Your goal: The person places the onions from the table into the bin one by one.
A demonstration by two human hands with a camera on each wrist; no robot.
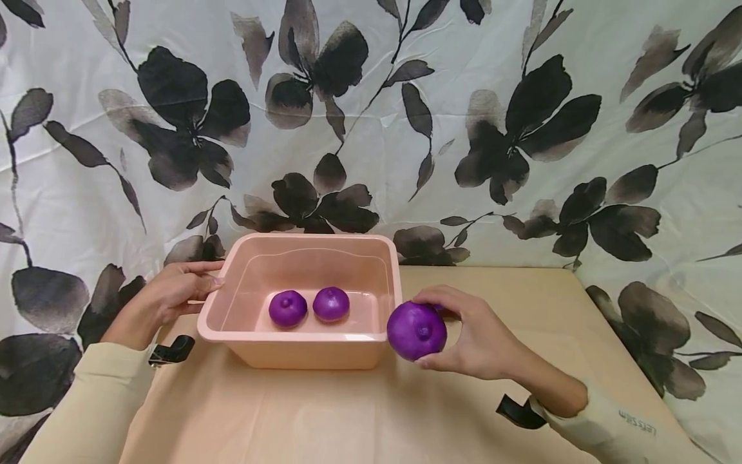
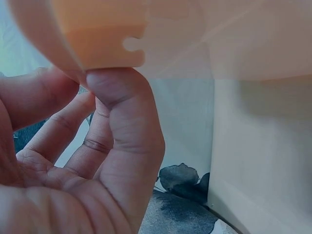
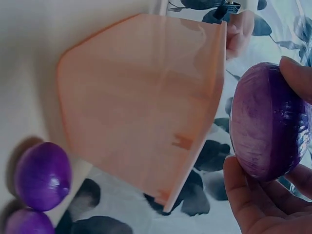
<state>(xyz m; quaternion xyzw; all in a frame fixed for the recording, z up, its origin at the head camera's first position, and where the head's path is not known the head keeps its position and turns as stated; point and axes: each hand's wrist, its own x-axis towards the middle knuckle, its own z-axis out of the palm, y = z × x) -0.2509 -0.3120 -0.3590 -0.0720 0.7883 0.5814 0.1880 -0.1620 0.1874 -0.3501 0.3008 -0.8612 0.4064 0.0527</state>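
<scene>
A pink plastic tub (image 1: 313,354) stands at the middle of the table, with two purple onions (image 1: 288,309) on its floor. My left hand (image 1: 176,290) pinches its left rim between thumb and fingers; the left wrist view shows the thumb (image 2: 129,112) up against the rim. Just off the tub's right front corner, my right hand (image 1: 478,335) holds another purple onion (image 1: 417,330), gripped from the right by thumb and fingers. In the right wrist view this held onion (image 3: 270,122) is shiny, with a paler streaked side.
On the table, two more purple onions (image 3: 43,176) show in the right wrist view beside the tub; my right hand hides them in the head view. A white cloth with dark flowers (image 1: 371,129) hangs behind the wooden table (image 1: 324,419) and along its right edge.
</scene>
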